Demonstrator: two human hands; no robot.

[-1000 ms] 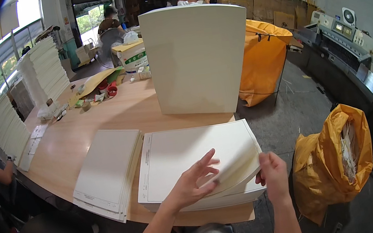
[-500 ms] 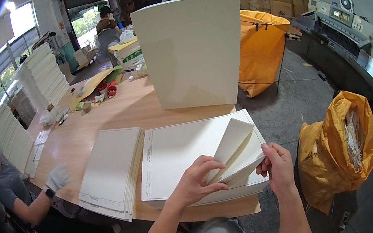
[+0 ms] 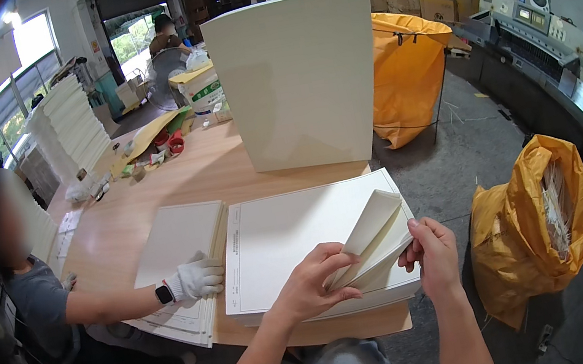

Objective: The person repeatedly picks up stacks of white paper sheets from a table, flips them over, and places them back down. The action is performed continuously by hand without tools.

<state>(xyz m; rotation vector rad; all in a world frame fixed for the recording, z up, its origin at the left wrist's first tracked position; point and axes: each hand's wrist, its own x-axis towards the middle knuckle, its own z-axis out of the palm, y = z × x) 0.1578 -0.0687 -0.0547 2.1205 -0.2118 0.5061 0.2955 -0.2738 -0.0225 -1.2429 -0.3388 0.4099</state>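
A stack of large white paper sheets (image 3: pixel 292 232) lies on the table in front of me. Its near right corner is lifted and bent back as several curled sheets (image 3: pixel 376 216). My left hand (image 3: pixel 321 279) is closed on the left side of that curl, thumb below and fingers above. At the corner's right edge, my right hand (image 3: pixel 430 250) pinches the sheets between thumb and fingers. A lower pile of sheets (image 3: pixel 176 236) lies to the left, with a co-worker's white-gloved hand (image 3: pixel 198 276) resting on its right edge.
A tall stack of white sheets (image 3: pixel 299 80) rises at the table's far edge. Orange sacks (image 3: pixel 409 77) stand beyond it, and another sack (image 3: pixel 508 254) with paper strips is at my right. Tape and scraps (image 3: pixel 162 146) litter the far left of the table (image 3: pixel 106 228).
The co-worker has leaned in and reached right, setting a gloved hand on the left pile. My hands keep hold of the lifted corner, which has shifted slightly.
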